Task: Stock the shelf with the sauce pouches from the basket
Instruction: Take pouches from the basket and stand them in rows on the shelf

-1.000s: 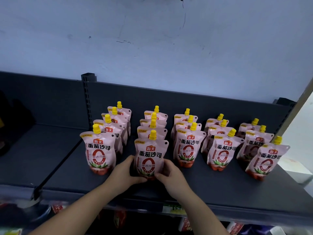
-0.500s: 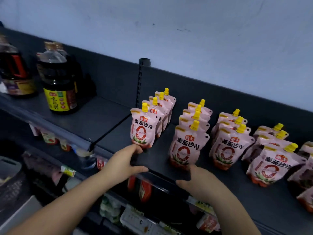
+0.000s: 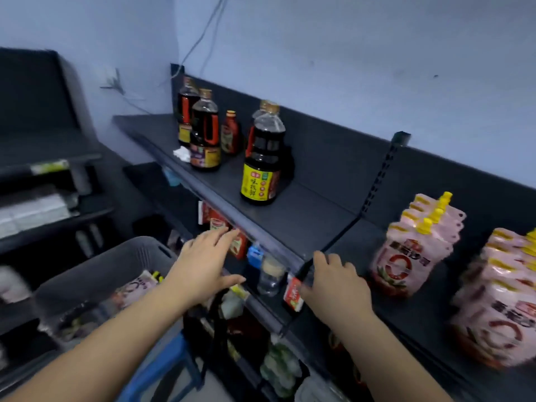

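Note:
Pink sauce pouches [image 3: 412, 250] with yellow caps stand in rows on the dark shelf [image 3: 313, 224] at the right. A grey basket [image 3: 95, 274] sits low on the left with more pink pouches [image 3: 139, 285] inside it. My left hand [image 3: 203, 265] hovers with fingers spread, empty, between the shelf's front edge and the basket. My right hand [image 3: 333, 282] is also empty, fingers loosely apart, just in front of the shelf edge and left of the nearest pouch row.
Several dark sauce bottles [image 3: 261, 158] stand on the left section of the same shelf. Lower shelves [image 3: 261, 323] hold jars and packets. A blue stool [image 3: 162, 369] is under the basket. Another dark rack [image 3: 43, 175] stands at the far left.
The view has swung left and down toward the basket. Both hands have left the front pouch and come away from the shelf, the left one moving toward the basket.

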{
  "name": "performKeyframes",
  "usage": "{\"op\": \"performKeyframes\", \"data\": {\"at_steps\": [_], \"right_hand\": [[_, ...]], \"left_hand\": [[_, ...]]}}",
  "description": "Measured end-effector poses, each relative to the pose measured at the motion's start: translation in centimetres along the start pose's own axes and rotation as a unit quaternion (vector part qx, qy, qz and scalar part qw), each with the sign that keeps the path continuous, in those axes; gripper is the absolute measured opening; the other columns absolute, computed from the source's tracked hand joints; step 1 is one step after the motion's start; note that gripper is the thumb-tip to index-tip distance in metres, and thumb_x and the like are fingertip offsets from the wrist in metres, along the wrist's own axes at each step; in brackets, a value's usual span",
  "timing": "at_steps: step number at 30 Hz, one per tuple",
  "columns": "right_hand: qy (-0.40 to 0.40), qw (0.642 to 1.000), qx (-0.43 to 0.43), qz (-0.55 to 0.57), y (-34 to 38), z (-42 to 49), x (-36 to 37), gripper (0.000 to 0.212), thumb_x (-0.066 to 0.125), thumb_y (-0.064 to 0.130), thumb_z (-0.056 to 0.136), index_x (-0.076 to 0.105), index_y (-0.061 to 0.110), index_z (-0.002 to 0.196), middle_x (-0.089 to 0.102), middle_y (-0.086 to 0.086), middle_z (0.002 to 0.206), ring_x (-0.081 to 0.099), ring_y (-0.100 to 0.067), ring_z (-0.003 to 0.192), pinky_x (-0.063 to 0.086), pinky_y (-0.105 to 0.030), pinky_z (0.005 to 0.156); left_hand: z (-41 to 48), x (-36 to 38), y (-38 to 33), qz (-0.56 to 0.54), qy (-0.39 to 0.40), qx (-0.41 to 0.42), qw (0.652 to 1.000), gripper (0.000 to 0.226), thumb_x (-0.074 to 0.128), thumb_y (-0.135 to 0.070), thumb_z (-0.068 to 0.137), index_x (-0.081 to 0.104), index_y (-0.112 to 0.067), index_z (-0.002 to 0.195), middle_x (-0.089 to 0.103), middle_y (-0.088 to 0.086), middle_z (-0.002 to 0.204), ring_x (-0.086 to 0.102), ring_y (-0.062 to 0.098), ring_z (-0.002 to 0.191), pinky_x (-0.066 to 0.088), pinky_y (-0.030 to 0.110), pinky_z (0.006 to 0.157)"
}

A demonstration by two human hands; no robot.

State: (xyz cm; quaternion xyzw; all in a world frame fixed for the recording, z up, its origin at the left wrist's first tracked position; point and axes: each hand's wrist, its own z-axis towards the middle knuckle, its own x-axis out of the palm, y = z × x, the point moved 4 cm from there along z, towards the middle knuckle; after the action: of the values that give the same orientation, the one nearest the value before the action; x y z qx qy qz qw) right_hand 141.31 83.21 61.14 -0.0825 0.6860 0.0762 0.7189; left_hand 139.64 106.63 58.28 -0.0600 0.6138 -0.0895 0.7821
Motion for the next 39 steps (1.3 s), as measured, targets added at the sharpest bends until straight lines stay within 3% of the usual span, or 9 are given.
{"op": "performKeyframes", "data": {"at_steps": [4, 10, 21, 30, 33, 36, 39], "right_hand": [[-0.027, 0.998, -0.061, 0.009, 9.1, 3.1, 0.2, 0.062, 0.053, 0.059, 0.090, 0.036, 0.022, 0.136, 0.049, -0.004, 0.131, 0.052, -0.031, 0.116, 0.048, -0.039, 0.085], [-0.005, 0.991, -0.128, 0.038, 21.3, 6.6, 2.2, 0.067, 0.056, 0.058, 0.089, 0.035, 0.020, 0.140, 0.048, -0.006, 0.136, 0.049, -0.033, 0.124, 0.048, -0.045, 0.093], [0.070, 0.966, -0.239, 0.062, 35.0, 13.6, 8.2, 0.060, 0.054, 0.053, 0.092, 0.038, 0.022, 0.141, 0.050, -0.003, 0.138, 0.052, -0.032, 0.123, 0.047, -0.046, 0.093], [0.200, 0.936, -0.284, 0.047, 42.4, 23.1, 20.0, 0.044, 0.051, 0.042, 0.096, 0.047, 0.016, 0.132, 0.054, -0.009, 0.134, 0.055, -0.034, 0.118, 0.053, -0.046, 0.089], [0.251, 0.922, -0.294, 0.030, 43.7, 25.5, 25.2, 0.048, 0.053, 0.035, 0.097, 0.044, 0.012, 0.137, 0.051, -0.014, 0.139, 0.051, -0.035, 0.125, 0.048, -0.042, 0.097], [0.336, 0.905, -0.256, 0.053, 44.2, 27.0, 30.9, 0.056, 0.054, 0.031, 0.096, 0.039, 0.009, 0.145, 0.049, -0.016, 0.143, 0.048, -0.034, 0.130, 0.044, -0.039, 0.101], [0.424, 0.882, -0.165, 0.123, 44.4, 27.5, 36.0, 0.055, 0.060, 0.026, 0.093, 0.044, 0.009, 0.143, 0.055, -0.016, 0.138, 0.056, -0.033, 0.122, 0.048, -0.038, 0.099]], "left_hand": [[-2.3, -1.9, 10.2, -0.004, -0.001, -0.091, 0.996, 0.099, 0.063, -0.071, 0.074, 0.021, -0.028, 0.153, 0.031, -0.003, 0.157, 0.033, 0.023, 0.142, 0.037, 0.046, 0.109], [-7.4, -2.9, 23.3, -0.003, 0.000, -0.224, 0.974, 0.092, 0.065, -0.065, 0.077, 0.027, -0.024, 0.151, 0.039, 0.001, 0.151, 0.040, 0.028, 0.136, 0.039, 0.048, 0.103], [-12.0, 2.8, 34.7, -0.042, 0.065, -0.380, 0.922, 0.085, 0.069, -0.057, 0.078, 0.030, -0.027, 0.147, 0.044, 0.003, 0.146, 0.043, 0.030, 0.132, 0.039, 0.049, 0.104], [-6.9, 12.8, 41.8, -0.135, 0.133, -0.481, 0.856, 0.080, 0.070, -0.047, 0.082, 0.032, -0.019, 0.147, 0.044, 0.012, 0.144, 0.043, 0.034, 0.131, 0.038, 0.045, 0.109], [-4.9, 16.0, 44.0, -0.146, 0.149, -0.497, 0.842, 0.077, 0.069, -0.045, 0.083, 0.034, -0.017, 0.146, 0.045, 0.013, 0.143, 0.044, 0.035, 0.131, 0.039, 0.048, 0.108], [-2.8, 19.6, 45.9, -0.167, 0.166, -0.503, 0.832, 0.074, 0.068, -0.048, 0.085, 0.038, -0.014, 0.143, 0.047, 0.014, 0.140, 0.046, 0.034, 0.129, 0.041, 0.049, 0.107], [-1.4, 23.5, 47.6, -0.175, 0.202, -0.498, 0.825, 0.070, 0.064, -0.049, 0.087, 0.039, -0.014, 0.141, 0.048, 0.014, 0.139, 0.047, 0.034, 0.127, 0.042, 0.050, 0.105]]}}
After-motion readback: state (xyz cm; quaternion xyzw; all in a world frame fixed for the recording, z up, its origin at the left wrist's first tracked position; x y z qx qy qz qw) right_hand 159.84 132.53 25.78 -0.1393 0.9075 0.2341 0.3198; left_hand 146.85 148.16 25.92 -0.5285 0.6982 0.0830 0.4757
